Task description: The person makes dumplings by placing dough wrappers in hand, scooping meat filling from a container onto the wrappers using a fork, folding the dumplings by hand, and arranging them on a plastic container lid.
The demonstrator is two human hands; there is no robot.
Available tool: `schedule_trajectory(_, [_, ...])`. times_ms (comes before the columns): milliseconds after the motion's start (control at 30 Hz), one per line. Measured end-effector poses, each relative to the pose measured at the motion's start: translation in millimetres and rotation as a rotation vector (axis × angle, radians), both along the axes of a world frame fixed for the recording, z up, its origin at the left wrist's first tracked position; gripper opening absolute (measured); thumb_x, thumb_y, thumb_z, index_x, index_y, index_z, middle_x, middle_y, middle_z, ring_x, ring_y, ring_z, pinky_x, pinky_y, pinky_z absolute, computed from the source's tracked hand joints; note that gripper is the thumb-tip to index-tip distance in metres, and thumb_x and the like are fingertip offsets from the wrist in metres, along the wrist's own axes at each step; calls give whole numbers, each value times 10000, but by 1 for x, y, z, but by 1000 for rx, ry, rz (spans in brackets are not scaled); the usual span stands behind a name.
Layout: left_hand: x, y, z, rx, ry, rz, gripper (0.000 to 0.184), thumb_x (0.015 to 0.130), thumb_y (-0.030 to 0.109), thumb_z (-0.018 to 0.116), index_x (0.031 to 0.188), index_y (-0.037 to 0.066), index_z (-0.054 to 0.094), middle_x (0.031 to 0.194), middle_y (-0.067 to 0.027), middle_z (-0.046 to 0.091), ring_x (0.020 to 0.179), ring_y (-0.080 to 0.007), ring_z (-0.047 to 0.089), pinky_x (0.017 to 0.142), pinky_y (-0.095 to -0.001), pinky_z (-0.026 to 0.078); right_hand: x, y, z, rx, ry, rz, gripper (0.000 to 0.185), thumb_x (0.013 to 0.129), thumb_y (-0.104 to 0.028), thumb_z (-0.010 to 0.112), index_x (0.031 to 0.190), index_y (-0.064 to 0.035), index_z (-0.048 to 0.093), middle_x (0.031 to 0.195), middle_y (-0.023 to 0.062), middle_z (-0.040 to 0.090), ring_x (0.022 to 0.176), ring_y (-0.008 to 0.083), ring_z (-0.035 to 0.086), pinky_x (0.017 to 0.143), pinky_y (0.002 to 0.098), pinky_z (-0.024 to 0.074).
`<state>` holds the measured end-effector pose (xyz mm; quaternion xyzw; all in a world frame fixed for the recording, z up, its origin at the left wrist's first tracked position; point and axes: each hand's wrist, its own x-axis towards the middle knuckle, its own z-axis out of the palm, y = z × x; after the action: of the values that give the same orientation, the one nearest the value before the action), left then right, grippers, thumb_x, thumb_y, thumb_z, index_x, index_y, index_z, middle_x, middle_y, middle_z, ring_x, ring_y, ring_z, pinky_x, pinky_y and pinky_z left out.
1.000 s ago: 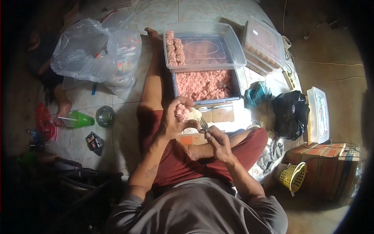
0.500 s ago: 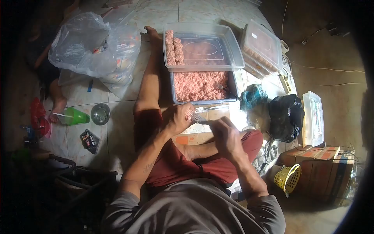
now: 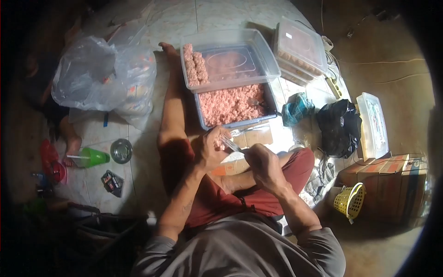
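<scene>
My left hand (image 3: 211,148) is curled round a small lump of pink minced filling (image 3: 218,144). In my right hand (image 3: 264,162) is a metal fork (image 3: 232,144), its tines against the lump. Just beyond my hands, a blue tub (image 3: 201,118) holds a mass of pink mince (image 3: 226,105) with a utensil lying in it. Resting over the tub's far part is a clear plastic tray (image 3: 237,69), with two rows of shaped pink pieces (image 3: 195,67) along its left side.
Stacked lidded boxes (image 3: 302,46) stand at the back right, with a black bag (image 3: 340,128), a yellow basket (image 3: 349,201) and cardboard boxes (image 3: 383,187) nearer. Left are a large plastic bag (image 3: 87,74), a green cup (image 3: 96,157), a glass ashtray (image 3: 121,151) and another person's foot (image 3: 73,148).
The fork has moved from pointing up beside my left hand onto the pink lump. My right hand has turned over, and the pale wrapper seen earlier in my left hand is now mostly hidden.
</scene>
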<state>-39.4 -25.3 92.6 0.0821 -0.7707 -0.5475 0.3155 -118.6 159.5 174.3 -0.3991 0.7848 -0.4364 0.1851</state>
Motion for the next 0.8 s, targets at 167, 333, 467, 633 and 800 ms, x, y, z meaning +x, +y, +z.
schedule_trajectory(167, [4,8,6,-7,-220,90,362,789,253,883,832,52,585,730,-68,626,678,-192,637,625,-336,502,5,9,-12,-29,-128,-22,52,952,-14,638,938,33,619,793,198,618,713,306,615,663,401,485])
schedule_trajectory(333, [9,7,4,-56,-254,5,328,797,221,875,867,50,603,772,-77,667,709,-189,660,651,-338,523,1,10,-7,-49,-222,-159,98,969,-57,630,941,37,615,796,223,624,733,319,636,672,413,487])
schedule_trajectory(467, [7,-3,11,-6,-168,-23,339,731,143,901,936,55,646,878,-105,724,820,-207,722,734,-328,562,-1,13,-8,21,-329,-179,96,971,-63,636,972,32,622,790,230,618,724,319,620,674,404,484])
schedule_trajectory(633, [9,-4,9,-202,-311,-63,353,723,171,909,913,58,633,807,-90,700,708,-237,691,660,-353,547,0,8,-23,-72,-46,33,111,994,-77,629,987,33,622,780,145,595,706,180,528,650,338,454])
schedule_trajectory(800, [15,-11,12,-27,-287,4,389,738,252,902,947,68,629,861,-124,697,744,-251,685,679,-361,540,-8,20,2,-16,-384,-227,135,1024,-109,609,963,11,612,722,7,491,680,82,427,581,275,379])
